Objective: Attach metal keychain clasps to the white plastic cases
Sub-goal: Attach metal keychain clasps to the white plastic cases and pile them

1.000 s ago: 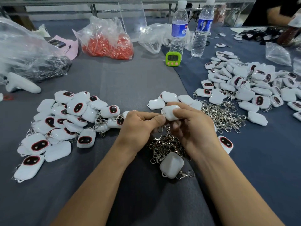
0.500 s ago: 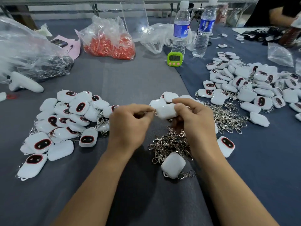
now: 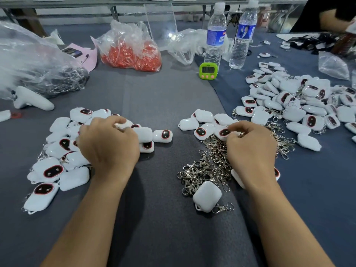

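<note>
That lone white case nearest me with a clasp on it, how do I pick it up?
Probably from above: pinch the white case across its broad body. It lies flat, plain side up, near side clear; its clasp trails free at the near corner.

The left hand covers part of the heap of white cases, and its curled fingers hide whether they grip the one under their tips. The right hand masks the clasps beneath it, so any pinch there can't be made out. One case lies mostly under that wrist. The timer digits are too blurred to read. The clear bag far left and another person's arm are cut by the edge
</note>
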`<state>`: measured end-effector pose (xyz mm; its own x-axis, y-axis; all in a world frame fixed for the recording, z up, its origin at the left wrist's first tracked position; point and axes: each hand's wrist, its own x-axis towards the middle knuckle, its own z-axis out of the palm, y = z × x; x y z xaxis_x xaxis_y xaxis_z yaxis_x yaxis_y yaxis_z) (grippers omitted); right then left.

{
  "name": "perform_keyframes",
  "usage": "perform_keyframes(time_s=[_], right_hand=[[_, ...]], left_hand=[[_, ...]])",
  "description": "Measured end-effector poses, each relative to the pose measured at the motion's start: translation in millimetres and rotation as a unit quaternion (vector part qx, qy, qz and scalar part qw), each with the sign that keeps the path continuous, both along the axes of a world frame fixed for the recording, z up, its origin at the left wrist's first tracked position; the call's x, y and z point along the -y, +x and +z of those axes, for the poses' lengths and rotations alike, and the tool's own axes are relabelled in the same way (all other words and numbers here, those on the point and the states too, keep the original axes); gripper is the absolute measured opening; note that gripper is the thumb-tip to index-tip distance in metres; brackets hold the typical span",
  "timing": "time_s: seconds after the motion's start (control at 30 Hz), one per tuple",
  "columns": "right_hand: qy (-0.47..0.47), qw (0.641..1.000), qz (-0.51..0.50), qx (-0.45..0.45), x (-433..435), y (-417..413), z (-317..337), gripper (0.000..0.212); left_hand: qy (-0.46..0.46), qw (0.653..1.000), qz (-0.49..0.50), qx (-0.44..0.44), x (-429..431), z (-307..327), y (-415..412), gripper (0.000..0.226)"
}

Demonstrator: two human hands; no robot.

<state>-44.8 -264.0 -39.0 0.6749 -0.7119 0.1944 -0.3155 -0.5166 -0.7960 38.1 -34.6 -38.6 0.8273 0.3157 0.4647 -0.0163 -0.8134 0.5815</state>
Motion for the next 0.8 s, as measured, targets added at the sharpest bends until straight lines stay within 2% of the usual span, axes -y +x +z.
perform_keyframes(time_s=[0.1,0.17,0.23,0.3,0.4,0.53,0.63,0.73,0.8], right_hand=[[-0.065,0.995,0.020,-0.068,-5,0,0,0.027],[-0.098,0.991,0.033,-0.080,-8,-1,0,0.031],[-0.123,0.988,0.040,-0.086,-8,-1,-2,0.035],[-0.160,0.979,0.045,-0.115,-9,0,-5,0.041],[-0.206,0.966,0.053,-0.146,-8,3,-8,0.037],[-0.207,0.967,0.053,-0.140,-6,4,-7,0.024],[-0.224,0.965,0.046,-0.126,-7,5,-9,0.023],[-0.230,0.966,0.038,-0.110,-8,5,-9,0.027],[-0.233,0.967,0.025,-0.095,-7,5,-8,0.028]], left_hand=[[0.089,0.986,-0.132,0.045,23,-4,-7,0.033],[0.141,0.959,-0.244,0.022,42,-11,-13,0.038],[0.174,0.939,-0.294,-0.025,53,-21,-18,0.040],[0.185,0.936,-0.295,-0.042,52,-29,-16,0.034],[0.148,0.954,-0.258,-0.031,39,-27,-8,0.023],[0.120,0.972,-0.189,-0.064,21,-21,-3,0.026],[0.129,0.976,-0.167,-0.053,22,-18,-9,0.022],[0.112,0.967,-0.230,-0.007,39,-13,-21,0.019],[0.068,0.947,-0.312,-0.036,53,-12,-31,0.019]])
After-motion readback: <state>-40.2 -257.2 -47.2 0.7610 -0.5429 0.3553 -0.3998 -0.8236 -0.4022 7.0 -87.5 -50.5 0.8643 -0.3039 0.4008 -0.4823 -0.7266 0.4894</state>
